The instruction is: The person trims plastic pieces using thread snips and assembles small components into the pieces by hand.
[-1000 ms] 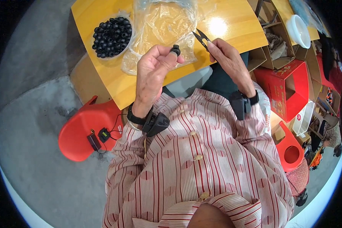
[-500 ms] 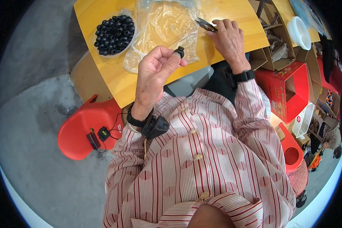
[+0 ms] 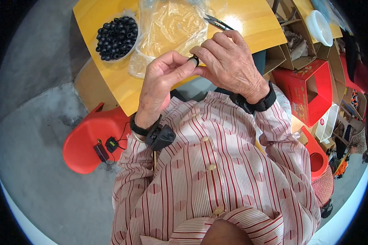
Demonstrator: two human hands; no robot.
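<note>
My left hand pinches a small black ring-shaped part between thumb and fingers, above the near edge of a yellow table. My right hand has its fingertips on the same part from the right side. A pair of small metal snips lies on the table just beyond my right hand. A clear bowl of several black ring parts stands at the table's left. A crinkled clear plastic bag lies between the bowl and the snips.
A red plastic chair with a small black device on it stands at my left on the grey floor. At my right are an open red box, cardboard boxes and a white bowl.
My right hand held the snips a second ago, set them down on the table, and has come back to the black part in my left hand.
</note>
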